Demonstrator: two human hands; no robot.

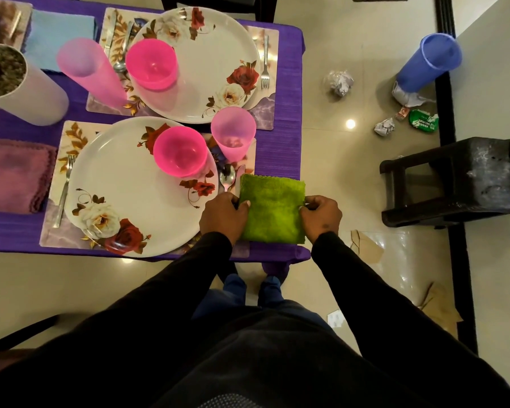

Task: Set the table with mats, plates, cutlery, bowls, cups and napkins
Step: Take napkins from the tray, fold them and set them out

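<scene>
A folded green napkin (272, 209) lies at the table's near right corner, beside the near floral plate (124, 184). My left hand (223, 214) pinches its left edge and my right hand (321, 216) pinches its right edge. On the near plate stands a pink bowl (179, 154); a pink cup (233, 133), a spoon (227, 178) and a knife sit to its right, a fork (65, 189) to its left. The far setting has a plate (206, 63), pink bowl (151, 63), pink cup (89, 75) and fork (265, 60) on a mat (267, 113).
A purple napkin (15, 175) and a blue napkin (59, 39) lie at the left; a white vase (21, 86) stands there too. On the floor to the right are a blue cup (430, 63), crumpled paper (339, 82) and a black stool (460, 181).
</scene>
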